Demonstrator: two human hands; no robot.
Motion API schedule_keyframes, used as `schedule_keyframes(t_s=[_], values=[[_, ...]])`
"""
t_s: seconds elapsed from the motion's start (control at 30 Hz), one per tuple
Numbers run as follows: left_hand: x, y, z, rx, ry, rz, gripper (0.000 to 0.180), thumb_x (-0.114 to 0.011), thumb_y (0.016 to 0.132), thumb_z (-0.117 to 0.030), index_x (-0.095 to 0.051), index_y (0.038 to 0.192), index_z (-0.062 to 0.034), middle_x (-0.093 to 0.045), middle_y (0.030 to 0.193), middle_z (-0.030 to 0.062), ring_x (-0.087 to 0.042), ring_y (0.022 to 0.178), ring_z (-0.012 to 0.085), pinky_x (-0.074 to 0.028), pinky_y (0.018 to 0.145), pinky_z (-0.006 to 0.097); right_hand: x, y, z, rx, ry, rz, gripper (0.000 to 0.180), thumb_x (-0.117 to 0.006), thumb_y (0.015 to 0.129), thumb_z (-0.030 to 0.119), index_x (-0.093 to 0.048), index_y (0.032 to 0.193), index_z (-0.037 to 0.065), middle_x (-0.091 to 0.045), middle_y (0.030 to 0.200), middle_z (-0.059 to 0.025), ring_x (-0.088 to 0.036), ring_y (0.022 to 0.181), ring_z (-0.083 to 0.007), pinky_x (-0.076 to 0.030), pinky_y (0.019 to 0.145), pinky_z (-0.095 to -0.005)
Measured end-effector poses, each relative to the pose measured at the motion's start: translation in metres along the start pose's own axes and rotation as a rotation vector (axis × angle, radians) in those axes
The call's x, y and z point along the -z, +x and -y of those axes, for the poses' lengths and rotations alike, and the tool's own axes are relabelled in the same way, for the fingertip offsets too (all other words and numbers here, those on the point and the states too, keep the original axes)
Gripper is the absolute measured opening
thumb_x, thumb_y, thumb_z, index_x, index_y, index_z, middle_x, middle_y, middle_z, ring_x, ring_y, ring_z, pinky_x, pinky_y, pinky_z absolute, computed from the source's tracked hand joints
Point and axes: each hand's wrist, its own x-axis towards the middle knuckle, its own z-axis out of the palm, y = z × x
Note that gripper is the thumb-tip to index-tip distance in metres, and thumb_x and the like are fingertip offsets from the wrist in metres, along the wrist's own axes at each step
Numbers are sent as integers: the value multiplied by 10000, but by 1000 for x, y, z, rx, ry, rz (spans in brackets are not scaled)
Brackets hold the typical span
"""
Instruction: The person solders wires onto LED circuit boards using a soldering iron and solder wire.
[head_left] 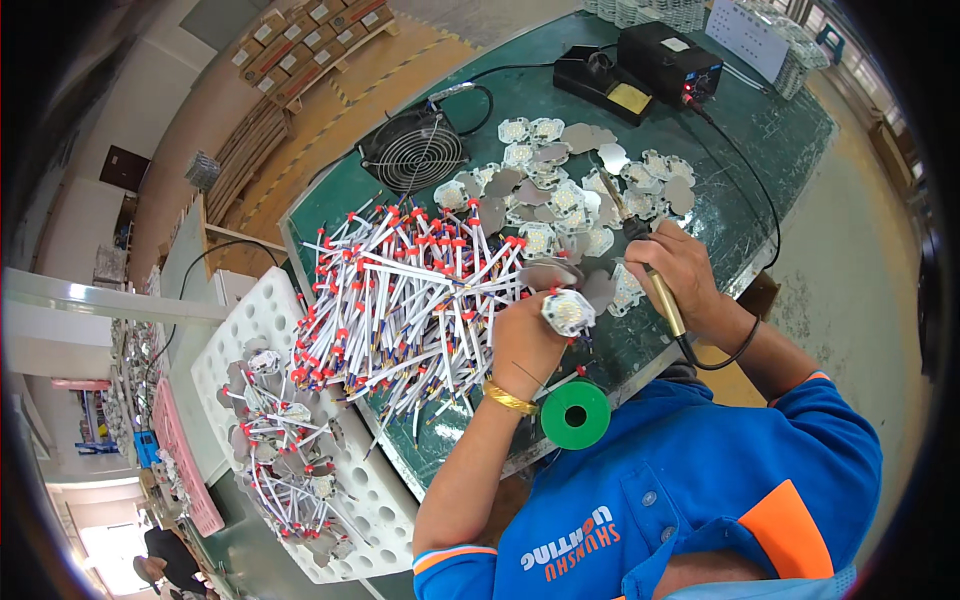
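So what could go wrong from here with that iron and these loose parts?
The soldering iron in the right hand reaches over loose boards; if hot, its tip might scorch one. Its cable loops near that hand and could snag. The wire pile lies beside the left hand, so a sideways move might drag some along.

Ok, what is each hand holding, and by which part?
Right hand: soldering iron, around its middle. Left hand: pale round board, apparently by its edge.

The iron [667, 303], right of centre, shows smooth, shiny metal. The table [785, 140] is glossy and smooth. The shirt [740, 440] is matt cloth.
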Motion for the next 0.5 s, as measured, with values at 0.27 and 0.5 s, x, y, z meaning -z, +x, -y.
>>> schedule_keyframes(t_s=[0.27,0.5], values=[[45,-24,-14,514,-1203,-15,286,-635,782,-81,-611,1064,-44,-555,726,-59,-469,621,14,-290,502,173,4,2,13,-14,423,-194,277,-669,701,-17,-501,911,48,-624,763,-98,-625,620,-257,-483,519,-295],[54,-57,-6,248,-1648,67,384,-584,774,-17,-523,1151,20,-603,828,49,-550,713,123,-408,613,234,8,30,43,-12,643,-89,343,-733,716,142,-497,952,61,-648,880,-95,-648,808,-230,-496,688,-309]])
